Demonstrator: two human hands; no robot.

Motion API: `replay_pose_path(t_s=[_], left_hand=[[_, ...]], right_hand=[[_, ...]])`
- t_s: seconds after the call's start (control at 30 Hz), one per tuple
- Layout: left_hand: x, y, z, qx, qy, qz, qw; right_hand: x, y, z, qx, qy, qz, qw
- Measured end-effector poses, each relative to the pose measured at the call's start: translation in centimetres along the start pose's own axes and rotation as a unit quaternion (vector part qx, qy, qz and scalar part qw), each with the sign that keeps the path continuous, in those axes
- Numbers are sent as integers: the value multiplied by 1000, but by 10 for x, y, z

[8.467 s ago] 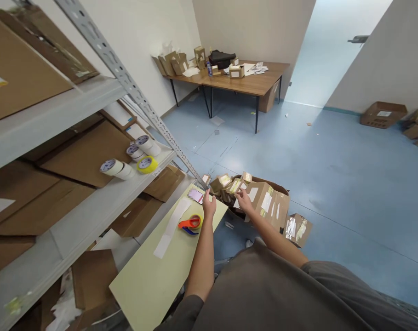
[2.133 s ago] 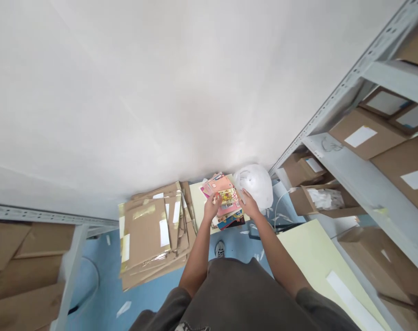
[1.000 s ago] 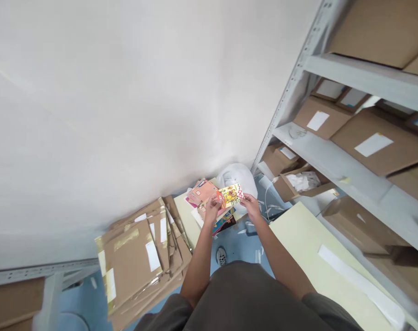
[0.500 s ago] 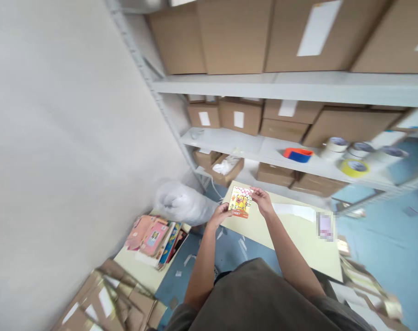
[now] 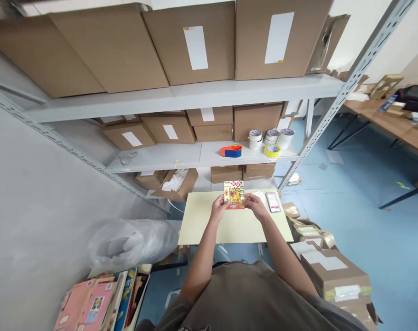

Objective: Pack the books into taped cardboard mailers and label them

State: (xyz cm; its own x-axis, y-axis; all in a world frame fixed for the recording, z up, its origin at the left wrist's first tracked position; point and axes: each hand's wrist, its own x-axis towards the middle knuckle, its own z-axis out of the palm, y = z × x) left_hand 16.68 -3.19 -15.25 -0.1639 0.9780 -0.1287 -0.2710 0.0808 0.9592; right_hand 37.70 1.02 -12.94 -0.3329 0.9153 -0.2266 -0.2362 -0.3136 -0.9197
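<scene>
A small picture book [image 5: 234, 195] with a yellow and orange illustrated cover is held up over the pale yellow table [image 5: 198, 225]. My left hand [image 5: 220, 208] grips its lower left edge, the thumb lying on the cover. On the other side, my right hand [image 5: 255, 206] has hold of the right edge. The cover faces me, so the back is hidden. Just right of my right hand, a phone [image 5: 273, 202] with a lit screen lies on the table. A white sheet of paper [image 5: 261, 196] lies partly behind that hand.
Metal shelving [image 5: 202, 103] with cardboard boxes [image 5: 209, 55] stands ahead. Its middle shelf carries rolls of tape [image 5: 272, 150] and an orange and blue band [image 5: 231, 151]. Bubble wrap [image 5: 136, 241] and a pile of books [image 5: 98, 301] are at left. Opened cartons [image 5: 333, 266] stand at right.
My view has turned right, showing the shelf's right post and a wooden desk beyond. Both hands still hold the book; the right hand has moved lower along its edge.
</scene>
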Motion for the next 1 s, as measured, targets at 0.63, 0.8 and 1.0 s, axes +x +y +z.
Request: replay_pose_path(t_s=[0.63,0.8,1.0], left_hand=[[27,54,-25,79,-99,98,987],[35,70,-40,58,-82,118,988],[54,91,-79,-36,-101,60,992]], right_hand=[[31,-12,102,-12,17,-119,993],[39,-23,111,-40,17,-116,992],[57,-29,110,-81,123,-153,977]])
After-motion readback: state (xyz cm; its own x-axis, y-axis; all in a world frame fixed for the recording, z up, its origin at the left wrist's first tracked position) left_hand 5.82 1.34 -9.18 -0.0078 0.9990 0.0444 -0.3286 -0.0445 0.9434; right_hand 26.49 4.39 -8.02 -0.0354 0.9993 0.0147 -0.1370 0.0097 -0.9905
